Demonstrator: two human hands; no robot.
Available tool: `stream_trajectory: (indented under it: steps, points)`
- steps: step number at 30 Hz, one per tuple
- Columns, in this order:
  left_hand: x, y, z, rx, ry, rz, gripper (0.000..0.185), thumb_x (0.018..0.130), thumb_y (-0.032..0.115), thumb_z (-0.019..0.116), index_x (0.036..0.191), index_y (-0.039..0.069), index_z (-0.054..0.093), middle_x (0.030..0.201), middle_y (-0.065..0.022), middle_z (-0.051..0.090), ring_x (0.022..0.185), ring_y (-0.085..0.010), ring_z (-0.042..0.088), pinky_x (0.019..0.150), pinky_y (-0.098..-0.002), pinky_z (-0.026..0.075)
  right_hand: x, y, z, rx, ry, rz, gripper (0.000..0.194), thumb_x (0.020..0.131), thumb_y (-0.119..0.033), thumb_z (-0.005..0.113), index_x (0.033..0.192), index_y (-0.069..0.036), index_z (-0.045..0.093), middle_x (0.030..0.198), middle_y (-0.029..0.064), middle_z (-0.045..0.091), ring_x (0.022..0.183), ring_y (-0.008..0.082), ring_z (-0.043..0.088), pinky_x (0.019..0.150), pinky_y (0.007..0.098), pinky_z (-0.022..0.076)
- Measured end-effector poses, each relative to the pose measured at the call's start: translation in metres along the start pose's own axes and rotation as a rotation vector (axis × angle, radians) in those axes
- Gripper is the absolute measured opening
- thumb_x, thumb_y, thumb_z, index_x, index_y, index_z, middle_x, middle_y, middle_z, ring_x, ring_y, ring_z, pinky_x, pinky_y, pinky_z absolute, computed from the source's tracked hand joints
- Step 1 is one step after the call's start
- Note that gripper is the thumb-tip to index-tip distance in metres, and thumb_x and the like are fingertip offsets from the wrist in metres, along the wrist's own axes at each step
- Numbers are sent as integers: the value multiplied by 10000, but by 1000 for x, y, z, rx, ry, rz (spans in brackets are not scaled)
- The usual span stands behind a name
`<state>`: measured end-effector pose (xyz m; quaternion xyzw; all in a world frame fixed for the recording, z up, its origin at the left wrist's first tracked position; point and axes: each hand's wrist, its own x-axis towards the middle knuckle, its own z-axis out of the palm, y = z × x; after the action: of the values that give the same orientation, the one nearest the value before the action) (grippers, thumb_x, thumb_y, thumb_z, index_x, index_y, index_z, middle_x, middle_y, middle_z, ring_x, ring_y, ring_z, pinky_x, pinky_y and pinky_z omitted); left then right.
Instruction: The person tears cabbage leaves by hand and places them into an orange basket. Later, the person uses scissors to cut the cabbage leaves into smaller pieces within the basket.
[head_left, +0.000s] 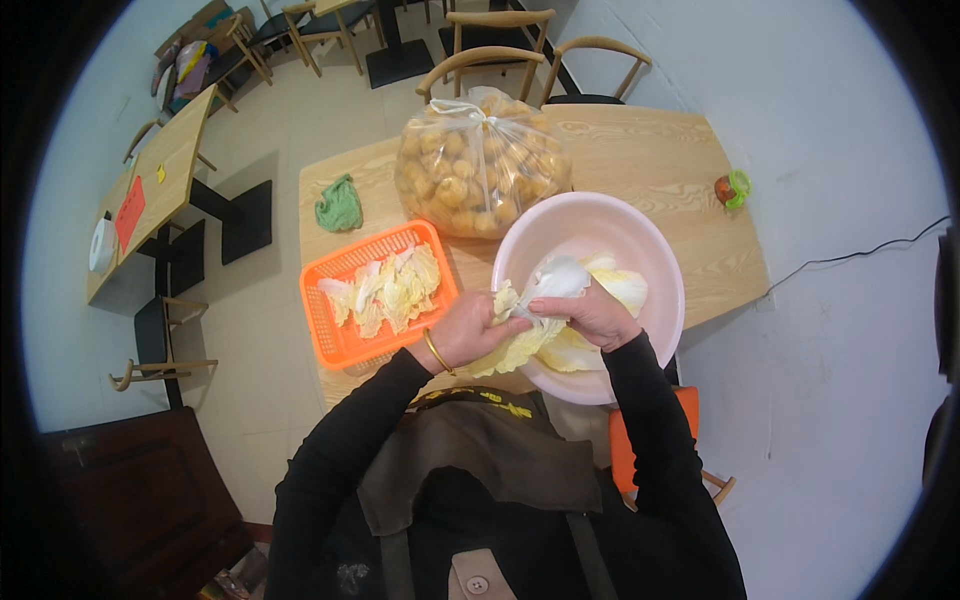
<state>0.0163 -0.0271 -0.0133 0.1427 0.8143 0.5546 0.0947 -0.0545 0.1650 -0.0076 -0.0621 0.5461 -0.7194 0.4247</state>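
Note:
Both hands grip one pale napa cabbage leaf (551, 281) above the near left part of a pink plastic basin (664, 247). My left hand (471, 330), with a gold bangle at its wrist, pinches the leaf's left side. On the white rib, the thumb and fingers of my right hand (600, 315) are closed. Larger cabbage leaves (622, 285) lie inside the basin, partly hidden by my right hand and the held leaf. To the left, torn cabbage pieces (397, 289) rest in an orange plastic basket (321, 330).
Behind the basin, a tied clear bag of round golden fried puffs (480, 165) stands on the wooden table (637, 142). A green cloth (340, 204) lies at the left, and a small jar with a green lid (731, 189) stands near the wall. An orange stool (686, 409) is below the basin.

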Motion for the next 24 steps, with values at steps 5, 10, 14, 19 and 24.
stream_trajectory:
  steps: [5, 10, 14, 19, 24]
  points:
    - [3, -5, -2, -33, 11, 17, 187, 836, 202, 626, 919, 39, 667, 724, -49, 655, 646, -63, 562, 608, -264, 456, -1, 5, -1, 251, -5, 53, 373, 787, 13, 629, 1127, -59, 495, 1016, 31, 574, 947, 143, 570, 825, 285, 465]
    - [3, -6, -4, -296, 61, -200, 189, 848, 175, 614, 946, 22, 661, 796, -37, 664, 717, -62, 584, 654, -231, 472, 2, 26, 13, 448, 225, -144, 377, 788, 23, 626, 1133, -63, 501, 1019, 41, 577, 938, 150, 570, 830, 294, 464]
    - [0, -16, -3, -777, 223, -439, 226, 852, 148, 603, 1012, -11, 623, 870, -40, 655, 744, -86, 608, 678, -230, 493, 1, 25, -5, 521, 454, -219, 284, 809, -36, 625, 1081, -41, 545, 985, 37, 583, 920, 147, 569, 805, 308, 467]
    - [-24, -30, -21, -942, 297, -496, 302, 828, 97, 620, 1106, -6, 567, 986, -53, 634, 847, -98, 608, 743, -241, 499, -21, 24, -60, -561, 768, -136, 311, 794, -94, 642, 1074, 5, 551, 995, 83, 591, 907, 170, 573, 754, 304, 469]
    - [-42, -35, -22, -730, 378, -369, 272, 792, 72, 656, 1048, 27, 576, 944, -24, 619, 841, -87, 591, 732, -237, 484, -16, 7, -20, -814, 646, -351, 286, 786, -133, 647, 1045, -22, 597, 960, 64, 624, 859, 139, 577, 742, 270, 465]
